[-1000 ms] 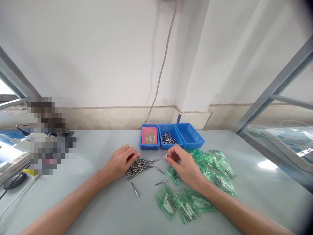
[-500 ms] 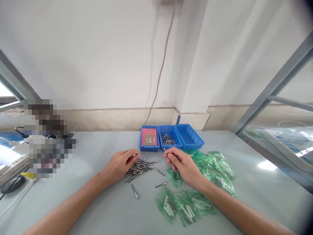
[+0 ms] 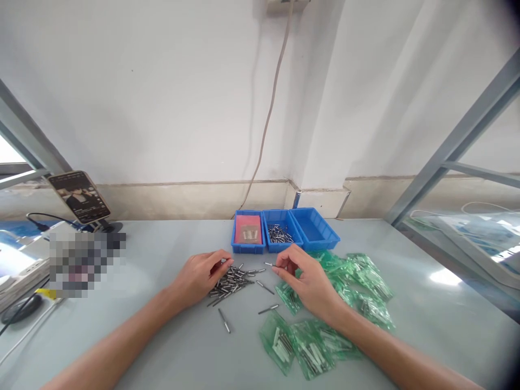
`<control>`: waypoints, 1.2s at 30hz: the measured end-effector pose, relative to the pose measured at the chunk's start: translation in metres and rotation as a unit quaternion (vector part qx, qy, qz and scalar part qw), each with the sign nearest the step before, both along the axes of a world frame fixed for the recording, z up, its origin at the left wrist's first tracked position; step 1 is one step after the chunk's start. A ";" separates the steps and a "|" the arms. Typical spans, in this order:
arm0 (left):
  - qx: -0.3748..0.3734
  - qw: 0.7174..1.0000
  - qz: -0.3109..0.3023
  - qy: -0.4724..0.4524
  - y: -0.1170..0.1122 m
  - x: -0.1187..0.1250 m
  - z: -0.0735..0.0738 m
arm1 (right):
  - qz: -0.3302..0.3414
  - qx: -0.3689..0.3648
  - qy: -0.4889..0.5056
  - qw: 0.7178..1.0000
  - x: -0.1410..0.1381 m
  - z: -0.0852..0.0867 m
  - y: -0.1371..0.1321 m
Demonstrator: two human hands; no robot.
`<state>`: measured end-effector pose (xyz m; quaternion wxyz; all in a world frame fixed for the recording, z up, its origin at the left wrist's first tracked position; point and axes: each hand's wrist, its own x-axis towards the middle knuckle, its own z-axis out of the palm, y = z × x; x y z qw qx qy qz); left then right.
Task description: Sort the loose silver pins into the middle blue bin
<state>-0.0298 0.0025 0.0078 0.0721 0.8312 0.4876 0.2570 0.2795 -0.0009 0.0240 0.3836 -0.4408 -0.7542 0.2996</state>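
2 blue bins w/ pink sheet, metal pcs; R grip pinched on pin, L grip can't tell.

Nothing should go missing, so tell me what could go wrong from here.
The metal pin pinched in the right hand might slip and drop. The loose pin nearest the person, lying apart from the pile, could roll if bumped. The right forearm, passing across the green bags in this view, might nudge them.
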 end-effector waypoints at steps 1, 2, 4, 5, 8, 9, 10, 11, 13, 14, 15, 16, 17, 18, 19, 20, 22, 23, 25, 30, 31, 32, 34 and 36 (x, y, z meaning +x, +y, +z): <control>-0.001 1.000 0.000 0.002 0.000 0.000 0.000 | 0.001 -0.001 0.000 1.000 0.000 0.000 0.000; -0.001 1.000 0.000 0.002 0.000 0.000 0.000 | 0.003 -0.004 0.003 1.000 0.000 0.000 0.000; 0.001 1.000 -0.001 0.001 0.000 0.000 0.000 | 0.006 -0.021 0.019 1.000 0.000 -0.001 0.001; 0.003 1.000 -0.003 0.000 0.000 0.000 0.000 | 0.009 -0.034 0.031 0.999 0.000 -0.002 0.001; 0.006 1.000 -0.004 -0.004 -0.001 0.001 0.002 | 0.031 -0.101 0.085 0.991 0.000 -0.005 0.002; 0.005 1.000 -0.003 -0.005 -0.001 0.001 0.002 | 0.042 -0.125 0.105 0.986 0.000 -0.005 0.003; 0.005 1.000 -0.002 -0.005 -0.001 0.001 0.002 | 0.051 -0.149 0.126 0.980 0.000 -0.006 0.003; 0.005 1.000 -0.002 -0.004 -0.001 0.000 0.002 | 0.059 -0.171 0.147 0.973 0.000 -0.007 0.004; 0.010 1.000 -0.003 -0.003 -0.001 0.000 0.001 | 0.069 -0.209 0.189 0.957 0.001 -0.006 0.006; 0.013 1.000 -0.003 -0.003 0.000 0.000 0.000 | 0.073 -0.228 0.210 0.948 0.001 -0.006 0.007; 0.016 1.000 -0.004 -0.003 0.000 0.000 0.000 | 0.079 -0.247 0.228 0.939 0.001 -0.005 0.007; 0.018 1.000 -0.003 -0.003 0.000 0.000 -0.001 | 0.084 -0.265 0.243 0.929 0.001 -0.004 0.007; 0.018 1.000 -0.003 -0.003 0.000 0.000 -0.001 | 0.091 -0.280 0.256 0.921 0.002 -0.002 0.007; 0.017 1.000 -0.003 -0.002 0.000 0.000 -0.001 | 0.097 -0.290 0.264 0.915 0.002 -0.001 0.007; 0.015 1.000 -0.005 -0.002 0.000 0.000 -0.001 | 0.102 -0.294 0.268 0.912 0.001 0.000 0.006; 0.012 1.000 -0.006 -0.002 0.000 0.000 -0.001 | 0.104 -0.291 0.268 0.913 0.001 0.001 0.006; 0.006 1.000 -0.008 -0.001 0.000 0.000 -0.001 | 0.099 -0.272 0.260 0.921 0.000 0.002 0.005; 0.003 1.000 -0.009 0.000 -0.001 0.000 -0.001 | 0.094 -0.260 0.254 0.927 -0.001 0.002 0.004; 0.000 1.000 -0.007 0.001 -0.001 -0.001 -0.002 | 0.078 -0.246 0.243 0.935 -0.002 0.002 0.004; -0.002 1.000 -0.006 -0.001 0.000 -0.001 -0.002 | 0.033 -0.257 0.248 0.933 -0.002 0.001 0.005; -0.002 1.000 -0.007 -0.001 0.000 0.000 -0.002 | 0.026 -0.261 0.256 0.931 -0.002 0.001 0.006; -0.003 1.000 -0.007 -0.001 0.000 0.000 -0.002 | 0.018 -0.263 0.263 0.928 -0.002 0.001 0.006; -0.004 1.000 -0.008 -0.001 0.000 0.000 -0.001 | 0.003 -0.267 0.280 0.922 -0.002 0.002 0.007; -0.004 1.000 -0.007 0.001 0.000 0.000 -0.002 | -0.010 -0.269 0.297 0.916 -0.001 0.004 0.008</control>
